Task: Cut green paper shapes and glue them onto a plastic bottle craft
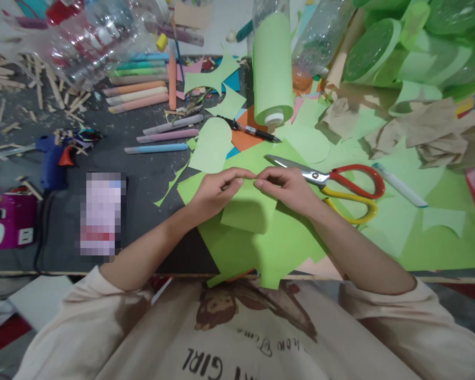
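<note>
My left hand (220,191) and my right hand (287,189) meet in the middle, with thumbs and fingers pinched together. Between them they hold a small light green piece of paper (247,215) by its far edge. Larger bright green sheets (237,258) lie beneath it. Beyond my right hand are scissors (319,177) with one red and one yellow handle, their blades partly open. An arch-shaped pale green cutout (212,145) lies past my left hand, and a black pen (257,132) rests beyond both hands.
A green-wrapped bottle (273,68) lies at the back, neck toward me. Several markers (138,95), a blue glue gun (51,161), a phone (103,214) and a purple box (10,221) are on the left. Crumpled brown paper (419,129) and green plastic containers (411,50) occupy the right.
</note>
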A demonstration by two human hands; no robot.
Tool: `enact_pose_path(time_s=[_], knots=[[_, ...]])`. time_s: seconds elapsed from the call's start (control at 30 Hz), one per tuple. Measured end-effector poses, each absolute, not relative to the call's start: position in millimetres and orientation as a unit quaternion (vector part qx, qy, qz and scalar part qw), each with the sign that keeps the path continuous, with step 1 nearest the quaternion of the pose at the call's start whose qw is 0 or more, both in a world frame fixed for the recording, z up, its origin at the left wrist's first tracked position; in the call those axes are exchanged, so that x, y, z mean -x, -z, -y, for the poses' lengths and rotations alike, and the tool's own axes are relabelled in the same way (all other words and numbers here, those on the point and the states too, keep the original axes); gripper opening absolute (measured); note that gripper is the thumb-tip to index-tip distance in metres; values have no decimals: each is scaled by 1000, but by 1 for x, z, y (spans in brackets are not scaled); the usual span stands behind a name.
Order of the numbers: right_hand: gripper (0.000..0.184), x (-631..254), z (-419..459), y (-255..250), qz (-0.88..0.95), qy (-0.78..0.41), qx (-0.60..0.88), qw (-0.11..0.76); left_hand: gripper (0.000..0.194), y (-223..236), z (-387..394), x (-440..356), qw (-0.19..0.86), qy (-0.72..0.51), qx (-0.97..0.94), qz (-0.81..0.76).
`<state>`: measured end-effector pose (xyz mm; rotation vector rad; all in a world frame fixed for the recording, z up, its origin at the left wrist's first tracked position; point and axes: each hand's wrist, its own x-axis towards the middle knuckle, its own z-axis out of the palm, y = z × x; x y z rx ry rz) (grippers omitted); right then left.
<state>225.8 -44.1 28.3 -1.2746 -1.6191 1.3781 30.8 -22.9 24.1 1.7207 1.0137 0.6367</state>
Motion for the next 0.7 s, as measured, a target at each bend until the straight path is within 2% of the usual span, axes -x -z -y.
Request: enact_pose_path(time_s=[0.17, 0.47, 0.63, 0.7], knots=[[21, -227, 46, -27, 619, -543, 472, 315, 20, -26, 21, -30, 504, -258, -716, -409], [34, -230, 44, -34, 638, -568, 450, 262, 26, -23, 18, -28, 514, -229, -732, -384], [40, -230, 44, -31, 660, -544, 443, 269, 28, -21, 19, -26, 530, -223, -727, -374], [41, -230, 45, -29, 654, -541, 449, 278, 35, -20, 19, -25, 528, -219, -732, -372]])
